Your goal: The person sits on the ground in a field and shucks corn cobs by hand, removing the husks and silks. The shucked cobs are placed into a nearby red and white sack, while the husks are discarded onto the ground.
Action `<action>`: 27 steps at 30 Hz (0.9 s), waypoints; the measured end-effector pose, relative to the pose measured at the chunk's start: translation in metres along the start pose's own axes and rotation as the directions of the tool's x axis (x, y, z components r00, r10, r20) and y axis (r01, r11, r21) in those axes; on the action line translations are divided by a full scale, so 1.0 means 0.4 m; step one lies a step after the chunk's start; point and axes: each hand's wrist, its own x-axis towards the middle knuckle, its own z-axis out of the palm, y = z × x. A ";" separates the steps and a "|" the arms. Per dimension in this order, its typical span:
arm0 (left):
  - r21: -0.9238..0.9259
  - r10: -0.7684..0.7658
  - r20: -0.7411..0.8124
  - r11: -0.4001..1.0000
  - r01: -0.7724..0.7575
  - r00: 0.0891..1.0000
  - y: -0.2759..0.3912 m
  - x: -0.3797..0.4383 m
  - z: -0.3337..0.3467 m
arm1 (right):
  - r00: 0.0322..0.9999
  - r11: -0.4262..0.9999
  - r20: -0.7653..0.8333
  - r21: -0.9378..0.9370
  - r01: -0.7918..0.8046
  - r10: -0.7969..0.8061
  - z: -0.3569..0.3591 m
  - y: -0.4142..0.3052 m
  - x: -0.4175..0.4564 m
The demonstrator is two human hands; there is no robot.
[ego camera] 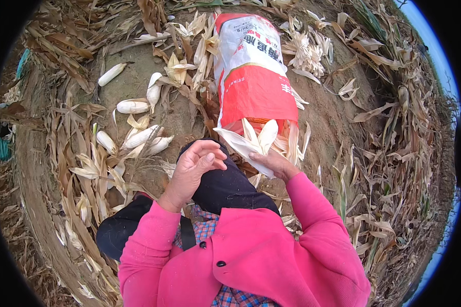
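My right hand [273, 162] grips a pale, dry corn husk [242, 145] by its base, its leaves spread upward. Just beyond it lies a red and white woven plastic sack [259, 86], its mouth facing me. Orange-yellow corn [256, 120] shows inside the mouth, partly covered by husk leaves. My left hand [196, 169] is raised above my dark-trousered knee with the fingers loosely curled and apart, holding nothing. To its left, several ears of corn in pale husks [141, 137] lie on the soil, some touching one another.
One more husked ear [111, 74] lies farther off at the left. A heap of stripped husks [307, 51] sits right of the sack. Dry corn stalks and leaves [392, 165] line the right side, with more stalks [57, 50] at the upper left. The ground is bare brown soil [326, 111] between them.
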 end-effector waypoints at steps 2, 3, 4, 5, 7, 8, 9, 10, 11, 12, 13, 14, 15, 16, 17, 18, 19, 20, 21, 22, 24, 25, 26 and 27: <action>0.018 0.013 -0.021 1.000 -0.013 1.000 0.007 -0.002 0.006 | 0.986 0.988 0.058 -0.013 0.156 -0.155 0.030 -0.042 -0.081; 0.048 0.014 -0.044 0.999 -0.012 0.999 0.016 -0.010 0.008 | 0.970 0.974 0.098 0.013 0.224 -0.224 0.058 -0.084 -0.118; 0.092 0.034 -0.067 0.995 -0.028 0.997 0.020 -0.022 0.010 | 0.950 0.954 0.087 0.007 0.301 -0.300 0.093 -0.119 -0.140; 0.137 0.057 -0.088 0.990 -0.044 0.994 0.019 -0.030 0.009 | 0.923 0.926 0.076 0.001 0.378 -0.377 0.134 -0.155 -0.150; 0.175 0.084 -0.068 0.982 -0.071 0.994 0.053 -0.054 0.035 | 0.829 0.828 0.103 -0.073 0.557 -0.549 0.224 -0.223 -0.149; 0.189 0.086 -0.056 0.979 -0.074 0.995 0.053 -0.061 0.032 | 0.802 0.798 0.156 -0.105 0.594 -0.577 0.262 -0.219 -0.116; 0.203 0.089 -0.052 0.976 -0.077 0.995 0.053 -0.071 0.024 | 0.771 0.764 0.216 -0.132 0.631 -0.599 0.308 -0.212 -0.082; 0.242 0.192 -0.160 0.959 -0.150 0.968 0.064 -0.072 0.032 | 0.652 0.636 0.245 -0.154 0.756 -0.717 0.373 -0.237 -0.092; 0.136 0.201 -0.297 0.977 -0.167 0.933 0.062 -0.077 0.012 | 0.718 0.748 0.306 -0.032 0.663 -0.624 0.404 -0.254 -0.092; 0.108 0.241 -0.362 0.970 -0.216 0.901 0.075 -0.086 -0.018 | 0.772 0.842 0.363 0.072 0.535 -0.522 0.434 -0.271 -0.091; 0.076 0.271 -0.419 0.961 -0.264 0.866 0.083 -0.096 -0.039 | 0.803 0.876 0.352 0.151 0.459 -0.481 0.450 -0.271 -0.072; 0.159 0.322 -0.435 0.947 -0.280 0.841 0.085 -0.109 -0.055 | 0.806 0.887 0.374 0.135 0.442 -0.459 0.460 -0.260 -0.036; 0.235 0.366 -0.447 0.929 -0.287 0.816 0.079 -0.118 -0.070 | 0.767 0.846 0.359 0.193 0.496 -0.532 0.489 -0.260 -0.018; 0.303 0.403 -0.449 0.908 -0.289 0.797 0.072 -0.124 -0.078 | 0.805 0.863 0.331 0.303 0.403 -0.492 0.507 -0.257 0.001; 0.250 0.426 -0.450 0.904 -0.348 0.785 0.071 -0.131 -0.083 | 0.840 0.858 0.306 0.411 0.307 -0.447 0.519 -0.255 0.025; 0.194 0.449 -0.448 0.893 -0.406 0.773 0.068 -0.134 -0.086 | 0.878 0.852 0.269 0.465 0.241 -0.395 0.518 -0.244 0.068; 0.135 0.469 -0.445 0.877 -0.461 0.762 0.066 -0.135 -0.086 | 0.912 0.835 0.231 0.521 0.178 -0.338 0.510 -0.230 0.119; 0.216 0.544 -0.522 0.829 -0.516 0.657 0.076 -0.124 -0.059 | 0.943 0.809 0.187 0.575 0.121 -0.274 0.501 -0.225 0.152; 0.176 0.561 -0.422 0.821 -0.543 0.712 0.077 -0.125 -0.071 | 0.981 0.771 0.090 0.632 0.078 -0.174 0.531 -0.245 0.151; 0.126 0.574 -0.305 0.815 -0.566 0.760 0.082 -0.125 -0.080 | 0.966 0.756 0.139 0.650 0.076 -0.217 0.515 -0.225 0.201; 0.035 0.499 -0.266 0.860 -0.510 0.824 0.090 -0.118 -0.061 | 0.960 0.771 0.161 0.632 0.076 -0.227 0.516 -0.216 0.233; -0.008 0.454 -0.293 0.879 -0.477 0.841 0.071 -0.112 -0.072 | 0.972 0.799 0.135 0.596 0.077 -0.194 0.535 -0.232 0.221; -0.051 0.407 -0.319 0.895 -0.444 0.856 0.039 -0.105 -0.093 | 0.971 0.811 0.090 0.569 0.134 -0.224 0.532 -0.220 0.262; -0.096 0.356 -0.340 0.908 -0.408 0.871 0.029 -0.103 -0.092 | 0.976 0.847 0.022 0.501 0.178 -0.218 0.534 -0.220 0.275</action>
